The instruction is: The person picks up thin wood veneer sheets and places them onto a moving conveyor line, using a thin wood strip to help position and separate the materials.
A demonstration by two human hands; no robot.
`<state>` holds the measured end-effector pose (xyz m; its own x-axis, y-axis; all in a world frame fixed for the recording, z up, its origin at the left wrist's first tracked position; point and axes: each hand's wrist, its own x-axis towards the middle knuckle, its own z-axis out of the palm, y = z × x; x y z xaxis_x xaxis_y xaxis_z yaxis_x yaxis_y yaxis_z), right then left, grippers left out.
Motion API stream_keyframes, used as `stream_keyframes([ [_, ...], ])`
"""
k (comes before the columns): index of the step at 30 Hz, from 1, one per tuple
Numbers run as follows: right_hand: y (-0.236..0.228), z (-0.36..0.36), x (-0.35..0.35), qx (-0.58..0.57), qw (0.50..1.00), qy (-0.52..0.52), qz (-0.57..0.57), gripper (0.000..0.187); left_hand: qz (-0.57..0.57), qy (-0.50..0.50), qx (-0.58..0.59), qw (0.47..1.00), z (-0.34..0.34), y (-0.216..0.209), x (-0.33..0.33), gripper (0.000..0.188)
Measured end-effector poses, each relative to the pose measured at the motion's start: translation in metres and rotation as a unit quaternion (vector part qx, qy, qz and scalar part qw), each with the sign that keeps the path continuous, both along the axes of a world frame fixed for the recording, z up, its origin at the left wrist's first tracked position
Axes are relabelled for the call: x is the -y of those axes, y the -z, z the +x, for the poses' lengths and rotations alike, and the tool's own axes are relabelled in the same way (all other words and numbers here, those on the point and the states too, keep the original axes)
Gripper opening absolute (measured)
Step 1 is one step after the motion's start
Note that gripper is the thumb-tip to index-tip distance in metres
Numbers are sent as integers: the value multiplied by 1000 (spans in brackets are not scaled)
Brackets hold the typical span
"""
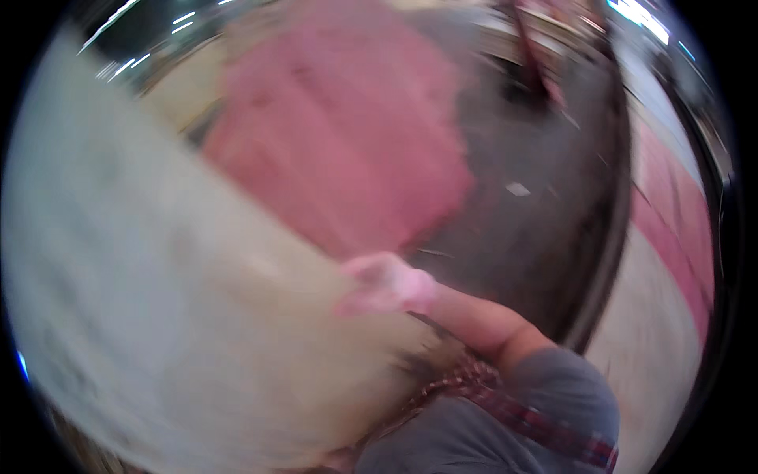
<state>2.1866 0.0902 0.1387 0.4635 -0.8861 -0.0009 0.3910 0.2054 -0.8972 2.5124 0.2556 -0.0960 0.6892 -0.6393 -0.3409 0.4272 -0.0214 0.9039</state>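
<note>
My right hand [388, 284], in a pink and white glove, reaches in from the lower right on a bare forearm. It is at the edge of a large pale sheet or panel [181, 276] that fills the left of the head view. Motion smears the fingers, so whether they grip the edge or only rest on it is unclear. My left hand does not show; a small skin-coloured patch at the bottom edge is too blurred to make out. Beyond my right hand a broad pink-red slab or sheet [347, 126] spreads out, its surface blurred.
Dark grey floor [529, 237] runs along the right, with a small white scrap [518, 189] on it. Past a dark curved edge at far right is a pale surface with a pink band [671, 213]. A dark red post [530, 47] rises at the back.
</note>
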Motion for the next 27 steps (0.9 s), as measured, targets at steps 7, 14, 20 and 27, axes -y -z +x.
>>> stream_keyframes([
  [7, 30, -177, -48, -49, 944, 222, -238, 30, 55, 272, -86, 957, -141, 22, 181, 56],
  [14, 123, -368, -108, 6, 857, 510, -70, 29, 80, 420, -104, 898, -365, 35, 256, 59],
  [20, 146, -495, -201, 15, 744, 661, 99, 16, 96, 457, -100, 878, -538, 21, 295, 61],
  [27, 170, -604, -255, 64, 539, 835, 96, 13, 132, 483, -108, 859, -742, 50, 334, 63],
])
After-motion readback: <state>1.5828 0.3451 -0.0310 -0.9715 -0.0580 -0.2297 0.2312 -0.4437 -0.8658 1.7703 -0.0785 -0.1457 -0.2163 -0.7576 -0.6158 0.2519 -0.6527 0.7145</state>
